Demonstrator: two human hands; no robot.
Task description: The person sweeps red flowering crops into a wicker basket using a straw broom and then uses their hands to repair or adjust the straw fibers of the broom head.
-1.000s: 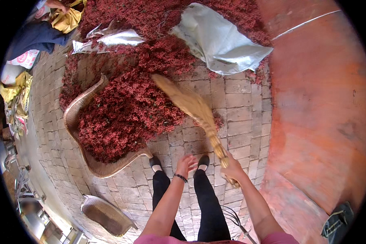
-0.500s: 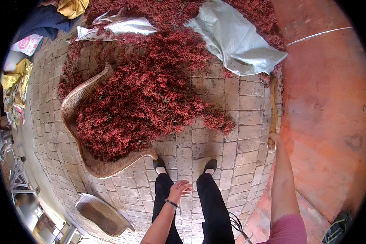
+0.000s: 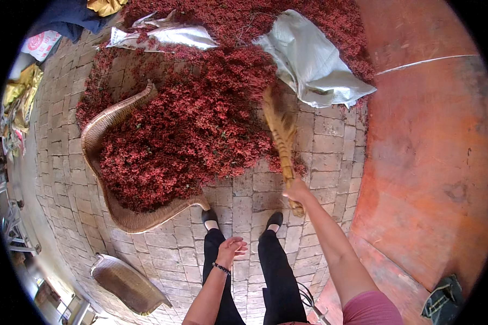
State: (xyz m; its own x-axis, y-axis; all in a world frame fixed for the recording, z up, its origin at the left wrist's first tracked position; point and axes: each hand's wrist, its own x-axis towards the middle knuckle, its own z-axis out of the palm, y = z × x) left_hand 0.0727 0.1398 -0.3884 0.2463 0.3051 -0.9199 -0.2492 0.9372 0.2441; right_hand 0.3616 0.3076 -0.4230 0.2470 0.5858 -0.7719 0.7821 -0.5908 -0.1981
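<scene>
The broom [image 3: 281, 134] points away from the person, at the right edge of the red berries [image 3: 184, 135], its bristles forward and partly blurred. The right hand [image 3: 297, 190] is wrapped around its handle, with the butt end sticking out behind the fist. The left hand [image 3: 232, 250], with a dark bracelet [image 3: 221, 267] at the wrist, hangs bare before the legs, fingers loosely bent, nearer the body than the broom and to its left.

Half a second ago the broom was far out to the right, along the edge of the orange-red surface [image 3: 423, 151]; now it is back against the berries. The left hand has hardly moved.

The berries fill the big basket [image 3: 138, 221] and spill over the bricks [image 3: 331, 157]. A white sack [image 3: 314, 65] lies beyond; a smaller basket [image 3: 126, 281] sits lower left.
</scene>
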